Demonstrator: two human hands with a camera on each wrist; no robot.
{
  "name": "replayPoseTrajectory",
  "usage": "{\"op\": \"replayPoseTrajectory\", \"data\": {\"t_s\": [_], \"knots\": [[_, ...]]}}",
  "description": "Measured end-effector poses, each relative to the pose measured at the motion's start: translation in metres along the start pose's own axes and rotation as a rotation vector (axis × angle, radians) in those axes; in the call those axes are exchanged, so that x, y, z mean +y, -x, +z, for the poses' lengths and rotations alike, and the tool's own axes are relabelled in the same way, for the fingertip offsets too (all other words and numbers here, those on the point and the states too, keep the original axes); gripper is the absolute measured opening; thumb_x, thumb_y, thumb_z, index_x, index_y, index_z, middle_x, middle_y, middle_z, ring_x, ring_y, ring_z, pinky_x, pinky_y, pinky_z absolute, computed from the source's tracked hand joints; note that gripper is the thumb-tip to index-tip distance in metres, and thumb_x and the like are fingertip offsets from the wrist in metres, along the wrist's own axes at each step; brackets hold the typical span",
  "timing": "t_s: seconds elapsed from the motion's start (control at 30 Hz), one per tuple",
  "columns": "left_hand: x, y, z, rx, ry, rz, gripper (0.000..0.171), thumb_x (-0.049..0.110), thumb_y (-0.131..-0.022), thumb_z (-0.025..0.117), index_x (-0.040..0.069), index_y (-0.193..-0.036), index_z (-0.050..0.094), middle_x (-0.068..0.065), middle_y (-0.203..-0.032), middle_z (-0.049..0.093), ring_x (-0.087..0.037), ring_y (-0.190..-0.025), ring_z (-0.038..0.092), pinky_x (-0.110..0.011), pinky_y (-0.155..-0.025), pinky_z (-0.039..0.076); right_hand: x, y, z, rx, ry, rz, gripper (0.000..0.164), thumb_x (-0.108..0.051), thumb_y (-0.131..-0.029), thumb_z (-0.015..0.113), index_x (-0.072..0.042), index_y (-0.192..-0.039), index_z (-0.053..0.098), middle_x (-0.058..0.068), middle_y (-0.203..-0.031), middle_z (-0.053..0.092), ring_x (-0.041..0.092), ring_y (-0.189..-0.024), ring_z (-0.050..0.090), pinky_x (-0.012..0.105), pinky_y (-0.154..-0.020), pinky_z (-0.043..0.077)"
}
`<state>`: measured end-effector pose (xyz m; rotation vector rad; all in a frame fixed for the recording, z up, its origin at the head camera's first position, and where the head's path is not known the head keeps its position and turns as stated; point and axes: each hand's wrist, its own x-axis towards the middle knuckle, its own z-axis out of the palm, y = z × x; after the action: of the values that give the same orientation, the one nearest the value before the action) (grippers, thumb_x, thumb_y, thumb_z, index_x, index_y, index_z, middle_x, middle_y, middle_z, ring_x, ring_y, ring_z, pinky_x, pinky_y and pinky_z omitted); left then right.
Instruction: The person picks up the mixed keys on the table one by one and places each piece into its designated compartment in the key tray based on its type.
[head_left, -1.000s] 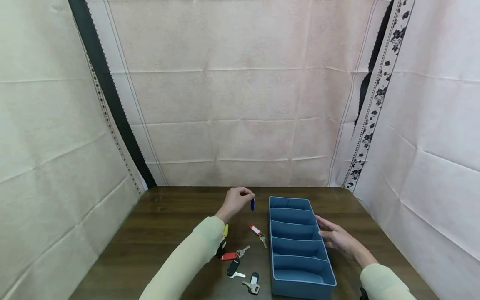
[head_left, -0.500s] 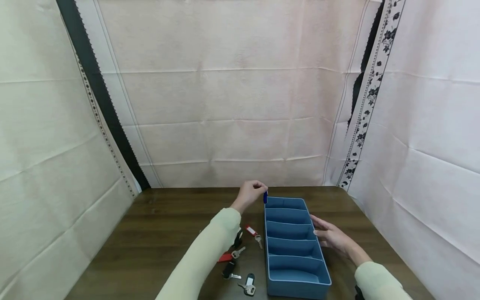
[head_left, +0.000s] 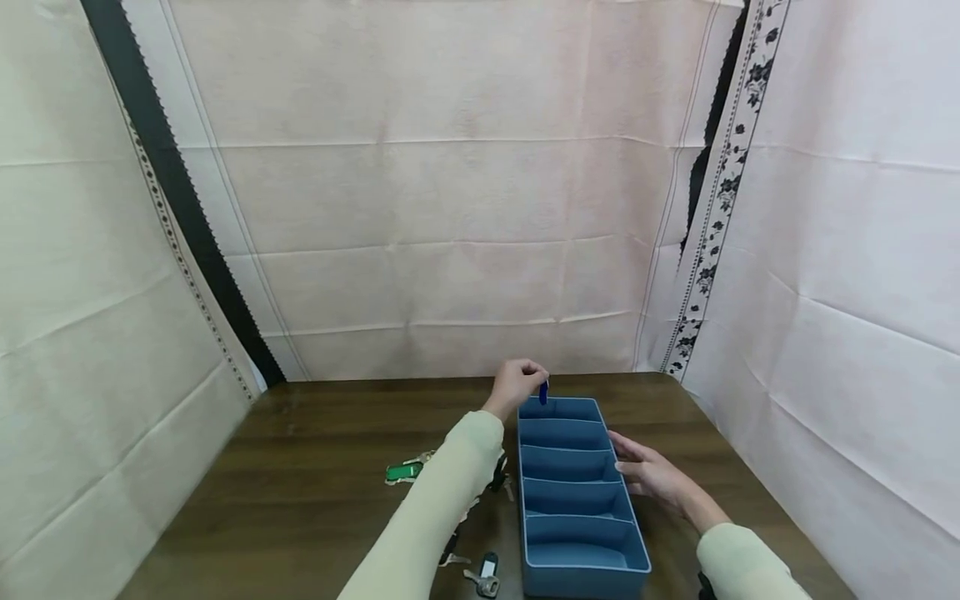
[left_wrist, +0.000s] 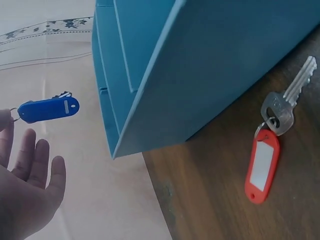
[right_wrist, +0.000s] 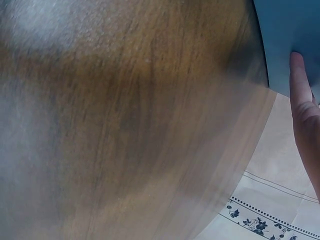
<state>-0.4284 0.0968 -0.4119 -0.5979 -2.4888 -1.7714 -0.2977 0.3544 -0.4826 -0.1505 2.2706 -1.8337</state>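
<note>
My left hand (head_left: 516, 387) pinches the split ring of a blue key tag (left_wrist: 48, 110) between thumb and fingertips. The tag hangs over the far compartment of a blue divided organizer box (head_left: 585, 582), and the toothed edge of a key shows behind it in the left wrist view. Along the box's right side, my right hand (head_left: 658, 482) rests with its fingers extended against the outer wall (right_wrist: 280, 45). Left of the box lies a key with a red tag (left_wrist: 262, 165), mostly behind my left arm in the head view.
A green key tag (head_left: 403, 472) lies left of my left sleeve. Nearer the front is a dark key tag (head_left: 489, 567) with its key; other keys are partly covered by the sleeve. Cloth curtains (head_left: 450, 208) stand around the wooden table (head_left: 300, 483).
My left hand has carried the blue key tag rightward, from left of the box to over its far compartment. The right hand stays against the box. The head view has shifted slightly.
</note>
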Motion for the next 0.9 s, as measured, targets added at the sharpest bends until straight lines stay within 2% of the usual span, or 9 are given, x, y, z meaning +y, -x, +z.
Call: {"op": "replayPoseTrajectory", "data": {"t_s": [0.13,0.23,0.37,0.5,0.7,0.9], "knots": [[-0.004,-0.003,0.005,0.002,-0.024,-0.002,0.014,0.025,-0.097,0.066,0.019,-0.089,0.077,0.009,-0.097,0.070,-0.013,-0.094,0.061,-0.037,-0.083,0.050,0.000,0.000,0.003,0.024,0.012,0.003,0.062,-0.013,-0.104,0.049,-0.009,-0.158,0.019,0.023,-0.160,0.020,0.047,-0.140,0.031,0.058,-0.100,0.041],[-0.005,-0.003,0.006,-0.046,-0.037,0.003,0.014,0.026,-0.098,0.065,0.018,-0.102,0.077,0.006,-0.102,0.070,-0.015,-0.097,0.063,-0.036,-0.085,0.051,0.000,0.001,0.004,0.036,0.024,0.001,0.062,-0.013,-0.103,0.050,-0.010,-0.158,0.020,0.021,-0.161,0.021,0.047,-0.140,0.030,0.061,-0.102,0.038],[-0.004,-0.002,0.003,-0.118,-0.057,0.016,0.027,0.027,-0.099,0.063,0.017,-0.123,0.070,0.001,-0.117,0.068,-0.019,-0.109,0.062,-0.038,-0.091,0.051,0.000,0.002,0.003,0.032,0.017,0.001,0.064,-0.015,-0.103,0.051,-0.011,-0.159,0.020,0.021,-0.161,0.021,0.047,-0.140,0.031,0.060,-0.101,0.040],[-0.003,0.001,-0.008,-0.142,-0.082,0.009,0.031,0.029,-0.100,0.061,0.017,-0.128,0.066,0.000,-0.123,0.065,-0.020,-0.114,0.059,-0.040,-0.094,0.049,-0.001,0.002,0.003,0.013,0.010,0.001,0.064,-0.016,-0.103,0.051,-0.011,-0.159,0.019,0.021,-0.161,0.020,0.047,-0.139,0.033,0.057,-0.099,0.043],[0.001,0.005,-0.028,-0.178,-0.111,0.010,0.031,0.030,-0.099,0.063,0.016,-0.126,0.067,0.000,-0.121,0.065,-0.019,-0.112,0.059,-0.040,-0.094,0.049,-0.002,0.002,0.004,0.028,0.020,0.012,0.064,-0.016,-0.103,0.052,-0.011,-0.159,0.020,0.021,-0.161,0.021,0.047,-0.138,0.034,0.055,-0.098,0.045],[0.008,0.011,-0.046,-0.208,-0.130,0.039,0.030,0.029,-0.099,0.063,0.015,-0.125,0.068,-0.001,-0.120,0.066,-0.020,-0.112,0.059,-0.039,-0.094,0.049,-0.001,0.003,0.004,0.019,0.014,0.022,0.065,-0.016,-0.103,0.051,-0.012,-0.159,0.019,0.022,-0.161,0.019,0.047,-0.137,0.036,0.055,-0.098,0.045]]}}
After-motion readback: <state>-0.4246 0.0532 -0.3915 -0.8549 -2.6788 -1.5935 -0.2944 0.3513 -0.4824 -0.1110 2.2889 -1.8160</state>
